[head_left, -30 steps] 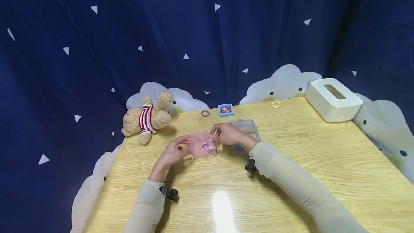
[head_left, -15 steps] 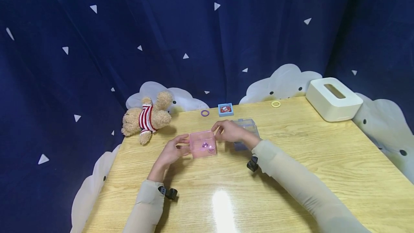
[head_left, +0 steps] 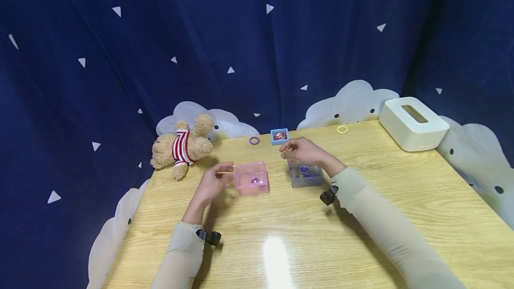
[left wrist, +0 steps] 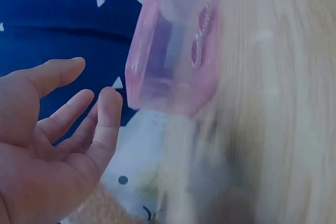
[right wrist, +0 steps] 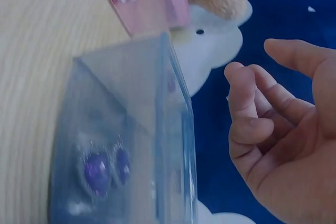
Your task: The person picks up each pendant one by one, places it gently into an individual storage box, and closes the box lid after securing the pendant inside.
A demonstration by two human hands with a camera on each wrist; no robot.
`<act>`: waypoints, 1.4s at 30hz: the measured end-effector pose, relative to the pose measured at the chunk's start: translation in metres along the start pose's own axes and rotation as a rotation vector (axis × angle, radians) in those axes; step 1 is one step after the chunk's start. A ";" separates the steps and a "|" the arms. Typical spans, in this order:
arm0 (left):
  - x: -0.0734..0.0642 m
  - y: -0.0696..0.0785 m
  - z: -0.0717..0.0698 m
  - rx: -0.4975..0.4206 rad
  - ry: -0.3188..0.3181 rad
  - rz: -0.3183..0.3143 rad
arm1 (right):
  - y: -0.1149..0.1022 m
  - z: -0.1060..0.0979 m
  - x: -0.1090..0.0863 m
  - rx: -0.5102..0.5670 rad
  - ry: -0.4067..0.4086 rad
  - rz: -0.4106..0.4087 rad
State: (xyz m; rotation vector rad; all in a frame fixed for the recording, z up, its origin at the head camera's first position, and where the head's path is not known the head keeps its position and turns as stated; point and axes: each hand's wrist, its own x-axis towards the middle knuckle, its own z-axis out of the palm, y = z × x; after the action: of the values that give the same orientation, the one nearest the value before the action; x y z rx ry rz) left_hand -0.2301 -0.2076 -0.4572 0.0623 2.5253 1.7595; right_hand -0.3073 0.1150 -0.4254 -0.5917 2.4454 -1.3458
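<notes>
A clear pink plastic box (head_left: 251, 179) stands on the table with two gem-like pieces with sparkly edges (left wrist: 196, 51) inside. My left hand (head_left: 213, 183) is just left of it, fingers loosely bent, with a gap between hand and box in the left wrist view. To the right is a clear blue box (head_left: 306, 181) holding two purple gems with sparkly rims (right wrist: 97, 172). My right hand (head_left: 307, 151) hovers over its back part, which it hides in the head view. In the right wrist view its relaxed fingers (right wrist: 242, 90) hold nothing.
Behind the boxes lie a purple ring (head_left: 254, 140), a small light-blue square tray with a red piece (head_left: 279, 136) and a yellow ring (head_left: 342, 130). A teddy bear (head_left: 182, 146) lies at the back left. A white tissue box (head_left: 414, 124) stands at the back right.
My right hand has moved from the pink box's right edge rightward and back, over the blue box. The left hand has drawn slightly away from the pink box.
</notes>
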 end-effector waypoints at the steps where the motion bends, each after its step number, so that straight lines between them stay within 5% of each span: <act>1: 0.000 0.001 0.001 0.001 0.003 0.009 | 0.002 -0.004 -0.001 -0.001 0.008 0.005; 16: 0.002 0.027 0.045 0.002 0.012 0.125 | 0.034 -0.042 -0.010 0.004 0.111 0.086; 24: 0.003 0.037 0.077 0.018 -0.002 0.121 | 0.052 -0.055 -0.017 0.023 0.140 0.117; 30: 0.005 0.042 0.099 -0.012 -0.040 0.061 | 0.067 -0.061 -0.019 0.047 0.164 0.139; 37: 0.011 0.045 0.124 0.061 -0.077 0.128 | 0.083 -0.063 -0.018 0.039 0.169 0.192; 42: 0.013 0.047 0.138 0.103 -0.121 0.112 | 0.087 -0.062 -0.019 0.061 0.169 0.213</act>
State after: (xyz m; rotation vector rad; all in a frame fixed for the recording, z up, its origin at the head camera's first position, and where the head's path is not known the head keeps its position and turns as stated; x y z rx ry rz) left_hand -0.2328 -0.0616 -0.4608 0.3109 2.5687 1.6069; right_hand -0.3366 0.2110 -0.4660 -0.2028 2.5025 -1.4268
